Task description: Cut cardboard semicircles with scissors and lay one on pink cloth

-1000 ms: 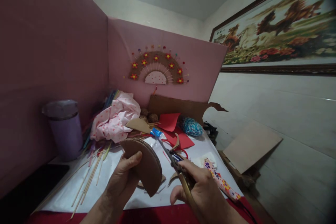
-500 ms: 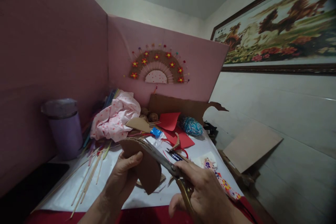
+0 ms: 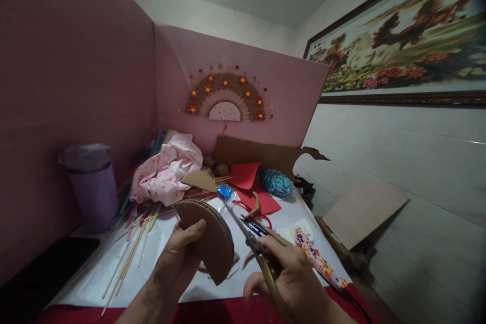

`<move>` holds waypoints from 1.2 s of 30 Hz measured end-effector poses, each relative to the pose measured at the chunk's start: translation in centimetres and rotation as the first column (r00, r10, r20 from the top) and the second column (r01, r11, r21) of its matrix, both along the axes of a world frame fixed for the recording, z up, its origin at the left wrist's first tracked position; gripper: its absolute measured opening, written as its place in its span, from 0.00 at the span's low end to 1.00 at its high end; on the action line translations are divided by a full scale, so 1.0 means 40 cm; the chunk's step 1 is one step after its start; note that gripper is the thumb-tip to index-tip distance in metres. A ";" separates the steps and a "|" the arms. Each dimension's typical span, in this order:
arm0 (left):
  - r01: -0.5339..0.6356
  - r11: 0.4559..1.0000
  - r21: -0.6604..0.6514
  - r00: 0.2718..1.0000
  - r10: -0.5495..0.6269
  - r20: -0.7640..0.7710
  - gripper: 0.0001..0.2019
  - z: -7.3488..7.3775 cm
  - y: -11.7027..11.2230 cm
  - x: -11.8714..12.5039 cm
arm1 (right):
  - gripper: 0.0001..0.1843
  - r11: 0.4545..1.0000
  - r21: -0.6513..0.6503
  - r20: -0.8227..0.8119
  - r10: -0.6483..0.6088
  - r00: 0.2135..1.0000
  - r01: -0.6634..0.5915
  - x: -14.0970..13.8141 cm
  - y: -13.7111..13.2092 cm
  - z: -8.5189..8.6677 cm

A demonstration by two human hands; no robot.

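My left hand [image 3: 182,245] grips a brown cardboard half-circle [image 3: 210,243] between thumb and fingers, tilted up above the table. Its curved edge faces right and looks layered. In my right hand [image 3: 294,273] is a pair of scissors [image 3: 261,255] with brass-coloured handles; the blades point up and left, just clear of the curved cardboard edge. Below and behind the blades lie a dark blue cutter-like tool [image 3: 256,228] and curled cardboard scraps [image 3: 255,205]. Another cardboard half-circle [image 3: 199,180] rests farther back.
A purple lidded tumbler [image 3: 91,187] stands left, near thin sticks [image 3: 129,258] and pink dotted cloth [image 3: 169,167]. Red sheets [image 3: 245,174], blue yarn [image 3: 278,182] and a flower-patterned strip [image 3: 322,263] lie right. A pink board [image 3: 281,96] with a flowered fan decoration [image 3: 224,81] stands behind.
The scissors have drawn away to the right from the cardboard's curved edge, where the blades lay across it before. My left hand has barely moved.
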State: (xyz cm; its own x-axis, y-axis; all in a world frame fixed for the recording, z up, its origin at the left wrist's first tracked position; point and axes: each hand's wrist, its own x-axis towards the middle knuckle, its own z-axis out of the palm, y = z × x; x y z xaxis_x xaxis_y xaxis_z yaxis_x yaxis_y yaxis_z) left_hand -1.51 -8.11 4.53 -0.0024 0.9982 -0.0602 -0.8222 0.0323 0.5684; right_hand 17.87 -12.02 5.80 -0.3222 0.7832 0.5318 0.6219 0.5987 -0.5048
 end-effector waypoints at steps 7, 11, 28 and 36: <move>-0.028 0.999 -0.029 1.000 0.028 -0.006 0.17 -0.001 0.006 -0.005 | 0.22 0.995 0.012 0.156 -0.098 0.983 0.098 0.008 -0.011 0.015; -0.024 0.999 0.040 0.999 0.026 -0.045 0.16 -0.001 0.005 -0.011 | 0.23 0.993 0.076 0.216 -0.103 0.971 0.089 0.014 -0.011 0.010; -0.020 0.997 0.077 0.997 0.026 -0.073 0.15 0.003 0.000 -0.010 | 0.23 0.989 0.149 0.193 -0.035 0.981 0.006 0.017 -0.016 -0.005; -0.010 1.000 0.006 1.000 0.010 0.013 0.14 -0.001 0.002 -0.007 | 0.16 0.999 -0.050 0.031 -0.018 0.999 0.020 0.018 -0.014 0.004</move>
